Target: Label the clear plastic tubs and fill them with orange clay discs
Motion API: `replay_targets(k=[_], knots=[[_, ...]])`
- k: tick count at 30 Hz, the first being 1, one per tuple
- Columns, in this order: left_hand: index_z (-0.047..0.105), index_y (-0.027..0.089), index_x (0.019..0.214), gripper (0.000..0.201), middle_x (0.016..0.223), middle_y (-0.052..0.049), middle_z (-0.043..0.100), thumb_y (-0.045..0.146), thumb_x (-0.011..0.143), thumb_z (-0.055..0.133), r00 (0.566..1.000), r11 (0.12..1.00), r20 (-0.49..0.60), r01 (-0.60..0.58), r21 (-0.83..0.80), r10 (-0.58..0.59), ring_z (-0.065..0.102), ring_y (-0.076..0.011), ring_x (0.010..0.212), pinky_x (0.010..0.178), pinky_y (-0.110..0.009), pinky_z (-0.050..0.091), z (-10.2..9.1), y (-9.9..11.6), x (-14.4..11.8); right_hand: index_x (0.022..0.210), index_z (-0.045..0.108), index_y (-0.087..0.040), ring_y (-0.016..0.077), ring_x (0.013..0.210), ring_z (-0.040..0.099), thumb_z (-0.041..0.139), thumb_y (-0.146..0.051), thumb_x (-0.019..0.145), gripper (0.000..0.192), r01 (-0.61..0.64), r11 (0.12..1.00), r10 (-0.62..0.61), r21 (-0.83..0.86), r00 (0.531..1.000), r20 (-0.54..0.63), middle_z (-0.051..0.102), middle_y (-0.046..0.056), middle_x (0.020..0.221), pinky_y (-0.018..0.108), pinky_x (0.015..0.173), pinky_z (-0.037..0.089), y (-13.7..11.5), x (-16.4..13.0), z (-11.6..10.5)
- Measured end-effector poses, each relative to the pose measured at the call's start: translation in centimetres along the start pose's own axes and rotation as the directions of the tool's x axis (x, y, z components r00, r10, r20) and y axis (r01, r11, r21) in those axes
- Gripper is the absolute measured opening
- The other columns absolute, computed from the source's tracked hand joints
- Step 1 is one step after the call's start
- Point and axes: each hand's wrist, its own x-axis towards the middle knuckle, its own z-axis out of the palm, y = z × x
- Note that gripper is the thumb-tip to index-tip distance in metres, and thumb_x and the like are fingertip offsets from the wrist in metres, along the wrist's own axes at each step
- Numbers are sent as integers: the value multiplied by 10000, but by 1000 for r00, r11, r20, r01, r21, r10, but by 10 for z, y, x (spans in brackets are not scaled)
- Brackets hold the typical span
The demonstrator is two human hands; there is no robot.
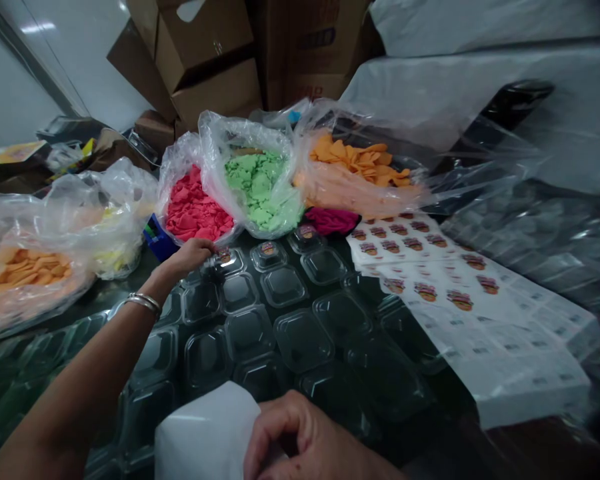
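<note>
Nearest the lens, the right hand [300, 437] is curled, fingers pinched on the edge of a white sheet [207, 433] at the bottom of the view. Whether anything else lies under the fingers cannot be told.

Further out, the left hand [193, 255], a bangle [144, 303] on its wrist, reaches across with fingertips drawn together on a clear plastic container [223, 260] that bears a round label. This container sits at the far left of the back row, just below the bag of red pieces [195, 210].

Clear lidded containers [280, 313] cover the dark tabletop [105, 297] in rows, edges touching; several in the back row carry labels, the nearer ones are bare.

Sticker sheets [430, 267] lie to the right of the containers, stacked and overlapping.

Behind stand open bags: green pieces [260, 187] beside the red, orange pieces [360, 163] to the right, another orange bag [20, 270] at far left. Cardboard boxes [205, 60] are stacked beyond.
</note>
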Motion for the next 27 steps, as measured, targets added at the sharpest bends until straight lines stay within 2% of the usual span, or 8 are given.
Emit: replay_targets(k=[10,15,18,20,22,23,25,27], knots=[[653,152,660,209,567,1,542,347,688,582,994,964,-52,-79,255,95,491,-160,581,565,-269,350,10,-7,9,720,771,-153,96,611,573,839,-349,642,222,11,1000,-11,-28,1000,4,625,3,632,153,588,457,5,-2,-4],[654,96,895,367,811,-118,635,379,662,683,974,928,-174,-72,365,144,571,-263,811,708,-333,406,22,-3,10,683,754,-134,78,565,509,809,-323,670,198,59,995,-54,-82,997,57,580,-7,601,165,583,430,4,-7,3],[630,58,1019,504,1006,-199,635,371,636,723,962,931,-221,-71,358,159,558,-333,981,811,-382,416,21,11,-5,661,733,-118,81,536,484,828,-369,637,269,94,992,-89,-82,994,57,572,-4,569,173,531,397,-3,-16,4],[638,74,1023,478,1039,-184,645,421,696,673,957,942,-235,-88,324,170,566,-322,1003,839,-377,430,17,21,-32,653,716,-120,79,493,450,842,-391,612,301,115,991,-114,-67,993,22,561,-9,542,177,478,365,-11,-24,0],[649,117,1047,476,1060,-148,667,510,799,544,974,977,-135,-162,135,180,597,-287,993,843,-358,459,14,27,-73,633,700,-128,80,477,431,836,-385,621,291,161,984,-164,-72,986,-36,550,-12,526,181,458,345,-19,-33,-6],[646,138,1089,514,1100,-144,669,552,828,489,981,977,-4,-194,-83,195,608,-282,1008,853,-365,472,13,28,-97,624,692,-132,83,480,431,831,-379,626,283,182,980,-188,-82,980,-68,546,-11,524,185,460,344,-22,-37,-8],[614,181,1191,605,1183,-150,652,624,789,521,905,878,316,-114,-466,285,603,-307,1080,904,-414,474,16,25,-145,606,678,-140,83,469,414,828,-382,619,285,203,975,-214,-91,967,-137,529,-17,510,187,449,329,-28,-45,-11],[614,216,1185,593,1107,-132,689,539,694,690,851,824,443,22,-566,282,633,-305,1032,887,-430,492,25,19,-183,588,664,-143,72,437,367,831,-389,603,298,182,977,-201,-110,960,-194,492,-32,478,181,419,293,-31,-51,-11]])
